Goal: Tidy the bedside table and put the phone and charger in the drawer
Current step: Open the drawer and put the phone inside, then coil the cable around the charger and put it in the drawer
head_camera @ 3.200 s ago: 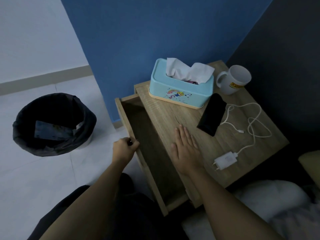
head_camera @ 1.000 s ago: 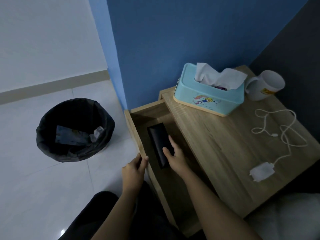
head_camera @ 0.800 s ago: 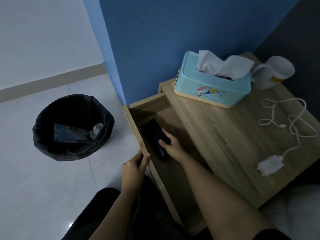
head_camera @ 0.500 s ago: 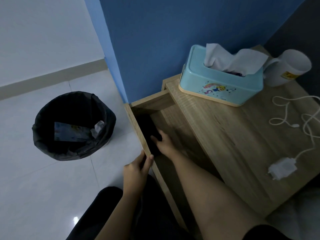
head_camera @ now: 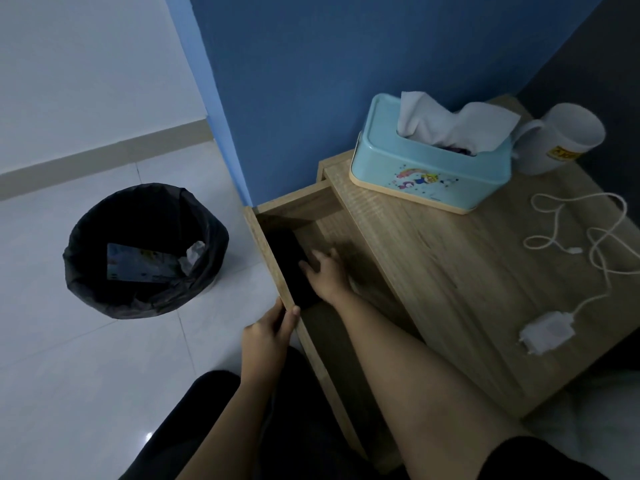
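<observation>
The wooden bedside table (head_camera: 450, 271) has its drawer (head_camera: 265, 244) pulled out to the left. A black phone (head_camera: 289, 265) lies flat inside the drawer, against its front wall. My right hand (head_camera: 329, 275) is down in the drawer with fingers spread, thumb and fingertips touching the phone's edge. My left hand (head_camera: 266, 337) grips the top rim of the drawer front. The white charger plug (head_camera: 547, 332) and its looped white cable (head_camera: 602, 237) lie on the tabletop at the right.
A light blue tissue box (head_camera: 429, 174) and a white mug (head_camera: 561, 140) stand at the back of the tabletop against the blue wall. A black-lined bin (head_camera: 145, 251) with some rubbish sits on the tiled floor to the left. Bedding shows at the lower right.
The phone has gone from the tabletop into the drawer and slid toward the drawer's front wall. My right hand's fingers have spread off it. My left hand stays on the drawer front.
</observation>
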